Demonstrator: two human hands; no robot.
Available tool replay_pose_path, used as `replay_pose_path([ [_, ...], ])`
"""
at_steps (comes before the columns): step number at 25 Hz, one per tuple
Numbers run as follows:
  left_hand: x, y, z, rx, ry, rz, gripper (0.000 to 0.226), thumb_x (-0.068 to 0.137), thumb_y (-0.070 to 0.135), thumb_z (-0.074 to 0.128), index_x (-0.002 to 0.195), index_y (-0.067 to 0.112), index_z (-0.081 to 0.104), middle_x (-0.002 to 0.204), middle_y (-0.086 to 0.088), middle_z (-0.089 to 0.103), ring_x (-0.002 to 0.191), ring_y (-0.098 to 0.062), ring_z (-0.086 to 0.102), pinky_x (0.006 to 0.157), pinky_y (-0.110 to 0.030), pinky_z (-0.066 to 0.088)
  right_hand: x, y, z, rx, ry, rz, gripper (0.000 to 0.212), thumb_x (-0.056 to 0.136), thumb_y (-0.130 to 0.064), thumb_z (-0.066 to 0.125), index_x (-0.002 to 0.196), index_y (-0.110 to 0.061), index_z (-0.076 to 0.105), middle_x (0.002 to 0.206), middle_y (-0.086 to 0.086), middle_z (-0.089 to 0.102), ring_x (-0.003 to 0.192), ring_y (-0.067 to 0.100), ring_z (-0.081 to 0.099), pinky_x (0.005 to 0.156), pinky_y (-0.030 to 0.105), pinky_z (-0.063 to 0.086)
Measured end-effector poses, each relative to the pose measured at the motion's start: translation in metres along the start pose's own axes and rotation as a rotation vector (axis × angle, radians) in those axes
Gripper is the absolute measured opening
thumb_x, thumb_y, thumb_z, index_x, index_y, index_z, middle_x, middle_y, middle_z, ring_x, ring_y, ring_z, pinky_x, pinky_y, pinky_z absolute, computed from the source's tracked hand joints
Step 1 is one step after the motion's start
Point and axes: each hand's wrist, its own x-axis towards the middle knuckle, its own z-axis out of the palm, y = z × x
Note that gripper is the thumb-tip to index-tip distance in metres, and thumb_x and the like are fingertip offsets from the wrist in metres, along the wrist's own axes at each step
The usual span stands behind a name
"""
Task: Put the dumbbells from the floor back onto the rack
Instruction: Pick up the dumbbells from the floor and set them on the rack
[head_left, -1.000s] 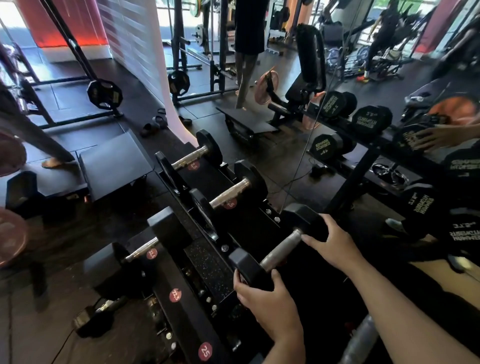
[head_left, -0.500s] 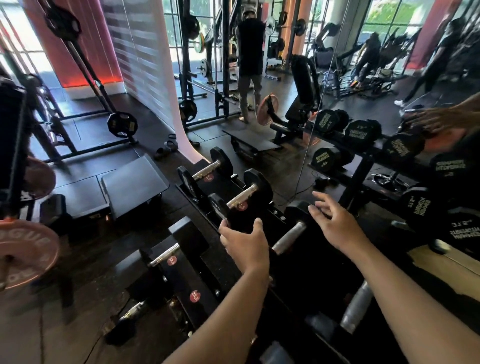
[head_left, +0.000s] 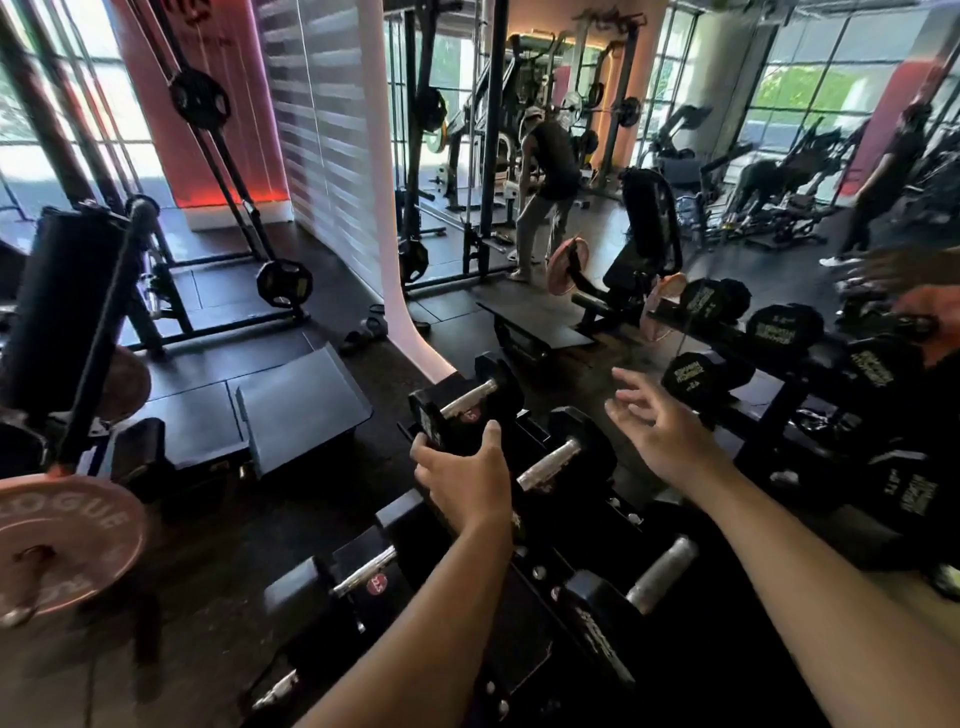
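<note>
Dark rubber floor (head_left: 218, 561), mirror wall (head_left: 779, 156) ahead. The rack (head_left: 540, 613) cradles several dumbbells (head_left: 550, 462). Left hand (head_left: 467, 483) and right hand (head_left: 660, 431) hover spread, empty.

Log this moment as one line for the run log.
left hand: open, empty | right hand: open, empty | dumbbell: on rack | phase: hands off

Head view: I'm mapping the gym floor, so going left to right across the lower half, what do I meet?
Pink weight plate → black floor pad → left hand → right hand
</note>
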Motion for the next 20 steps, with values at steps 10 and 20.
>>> replay_pose_path([
  [10, 0.244, -0.009, 0.061, 0.056, 0.002, -0.068, 0.096, 0.080, 0.051, 0.079, 0.157, 0.029, 0.026, 0.158, -0.011, 0.029, 0.131, -0.036, 0.051, 0.094, -0.037, 0.041, 0.234, 0.018, 0.146, -0.007, -0.030, 0.086, 0.051, 0.098, -0.044, 0.059, 0.148, -0.036, 0.049, 0.143, 0.005, 0.059, 0.131, 0.026, 0.056, 0.101, 0.032, 0.042],
  [20, 0.316, -0.079, 0.092, 0.165, -0.203, -0.196, 0.067, 0.076, 0.027, 0.059, 0.136, 0.048, 0.037, 0.124, -0.016, 0.062, 0.096, -0.029, 0.067, 0.082, -0.043, 0.056, 0.303, 0.084, 0.227, -0.108, -0.061, 0.176, 0.045, 0.098, -0.053, 0.054, 0.130, -0.022, 0.062, 0.113, 0.003, 0.071, 0.115, 0.026, 0.063, 0.092, 0.034, 0.047],
])
